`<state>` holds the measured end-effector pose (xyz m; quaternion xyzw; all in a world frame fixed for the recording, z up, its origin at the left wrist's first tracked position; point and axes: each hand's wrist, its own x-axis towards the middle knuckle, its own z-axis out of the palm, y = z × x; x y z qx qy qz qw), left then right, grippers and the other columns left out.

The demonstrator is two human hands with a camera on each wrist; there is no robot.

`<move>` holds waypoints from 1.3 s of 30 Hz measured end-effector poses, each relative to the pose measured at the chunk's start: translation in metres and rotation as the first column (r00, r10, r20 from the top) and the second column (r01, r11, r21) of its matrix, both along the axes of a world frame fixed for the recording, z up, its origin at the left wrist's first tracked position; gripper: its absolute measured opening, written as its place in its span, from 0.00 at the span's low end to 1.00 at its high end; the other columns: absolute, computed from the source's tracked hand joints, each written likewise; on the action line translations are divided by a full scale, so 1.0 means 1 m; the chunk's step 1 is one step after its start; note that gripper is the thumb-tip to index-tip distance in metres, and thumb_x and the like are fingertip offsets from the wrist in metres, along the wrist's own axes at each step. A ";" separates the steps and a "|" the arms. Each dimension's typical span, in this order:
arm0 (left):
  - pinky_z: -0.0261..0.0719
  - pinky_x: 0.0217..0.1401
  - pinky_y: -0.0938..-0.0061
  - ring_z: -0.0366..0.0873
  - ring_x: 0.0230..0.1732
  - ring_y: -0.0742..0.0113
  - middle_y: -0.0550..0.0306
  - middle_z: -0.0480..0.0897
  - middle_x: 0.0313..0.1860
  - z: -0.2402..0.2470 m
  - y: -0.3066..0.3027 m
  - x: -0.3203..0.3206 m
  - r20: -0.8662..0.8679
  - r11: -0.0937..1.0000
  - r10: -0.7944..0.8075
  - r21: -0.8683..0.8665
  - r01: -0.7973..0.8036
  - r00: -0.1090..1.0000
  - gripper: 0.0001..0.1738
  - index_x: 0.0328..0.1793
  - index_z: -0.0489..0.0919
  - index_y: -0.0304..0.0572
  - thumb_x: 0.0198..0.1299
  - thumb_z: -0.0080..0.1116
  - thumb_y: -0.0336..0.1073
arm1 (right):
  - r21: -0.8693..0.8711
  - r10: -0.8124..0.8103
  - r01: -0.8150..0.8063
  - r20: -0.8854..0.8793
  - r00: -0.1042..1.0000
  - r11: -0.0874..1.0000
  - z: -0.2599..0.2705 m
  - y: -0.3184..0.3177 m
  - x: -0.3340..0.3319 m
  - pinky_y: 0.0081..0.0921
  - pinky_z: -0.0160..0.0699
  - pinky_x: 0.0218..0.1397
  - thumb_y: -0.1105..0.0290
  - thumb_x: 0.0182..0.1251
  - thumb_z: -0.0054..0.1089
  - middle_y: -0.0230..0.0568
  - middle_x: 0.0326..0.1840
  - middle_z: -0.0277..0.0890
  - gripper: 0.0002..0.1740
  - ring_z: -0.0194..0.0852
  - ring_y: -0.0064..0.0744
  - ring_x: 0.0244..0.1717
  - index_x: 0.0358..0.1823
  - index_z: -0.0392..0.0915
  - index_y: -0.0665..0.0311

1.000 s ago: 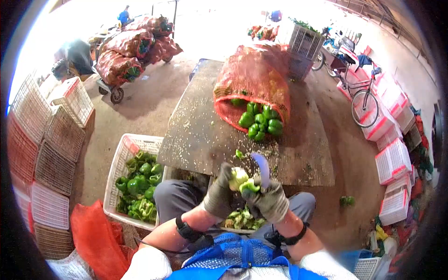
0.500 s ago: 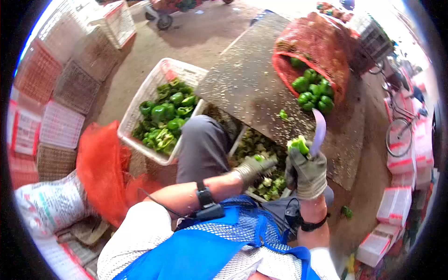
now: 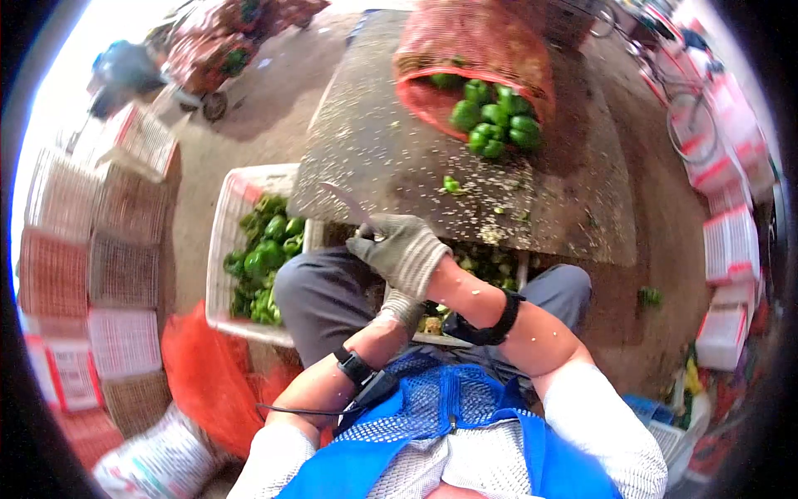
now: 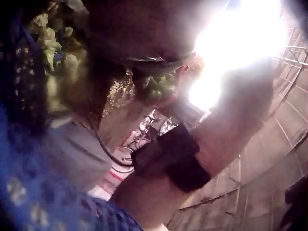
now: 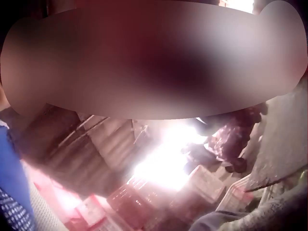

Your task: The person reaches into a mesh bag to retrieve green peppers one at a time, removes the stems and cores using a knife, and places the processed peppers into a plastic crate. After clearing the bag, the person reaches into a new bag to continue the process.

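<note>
In the head view, my gloved right hand (image 3: 405, 249) grips a knife (image 3: 344, 200), whose curved blade points up and left beside the board's near edge. Below and behind it, my gloved left hand (image 3: 402, 310) is partly covered by my right forearm; its fingers are hidden. On the board (image 3: 357, 125) lies a red mesh sack (image 3: 474, 46) with green peppers (image 3: 490, 116) at its mouth. A small green piece (image 3: 450, 184) lies among scattered seeds. Pale green scraps (image 3: 432, 323) show between my legs.
A white crate (image 3: 218, 274) of green peppers (image 3: 264, 258) stands by my left knee. Red netting (image 3: 204, 358) lies behind it. Stacked crates (image 3: 125, 270) line the left side, white boxes (image 3: 721, 337) the right. A bicycle (image 3: 692, 125) stands at upper right.
My right hand has swung left with the knife, across my left hand. The light green pepper it held half a second ago is not visible in it now. The head view has shifted.
</note>
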<state>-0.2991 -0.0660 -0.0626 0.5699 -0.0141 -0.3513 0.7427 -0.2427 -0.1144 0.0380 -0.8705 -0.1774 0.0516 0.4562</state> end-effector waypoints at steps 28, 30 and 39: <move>0.81 0.49 0.67 0.83 0.45 0.57 0.50 0.83 0.44 0.197 -0.158 0.160 0.019 -0.055 -0.960 0.966 0.254 -0.280 0.16 0.56 0.77 0.43 0.64 0.57 0.38 | 0.284 -0.444 0.800 -0.711 0.545 0.528 -0.056 -0.285 0.026 0.18 0.64 0.11 0.57 0.64 0.68 0.29 0.20 0.76 0.15 0.68 0.18 0.11 0.40 0.82 0.61; 0.81 0.50 0.68 0.82 0.46 0.58 0.50 0.83 0.45 0.191 -0.161 0.164 0.023 -0.046 -0.972 0.959 0.281 -0.235 0.17 0.57 0.76 0.42 0.65 0.58 0.38 | 0.345 -0.465 0.799 -0.671 0.577 0.493 -0.059 -0.294 0.018 0.20 0.67 0.17 0.63 0.68 0.61 0.33 0.26 0.77 0.11 0.70 0.21 0.16 0.43 0.79 0.63; 0.79 0.54 0.71 0.81 0.49 0.62 0.53 0.83 0.49 0.108 -0.165 0.249 0.207 0.328 -0.895 0.906 0.269 0.395 0.19 0.60 0.75 0.37 0.66 0.60 0.38 | 0.394 -0.575 0.851 -0.628 0.524 0.347 -0.061 -0.332 -0.001 0.22 0.74 0.22 0.65 0.63 0.68 0.31 0.24 0.77 0.10 0.73 0.19 0.19 0.38 0.80 0.63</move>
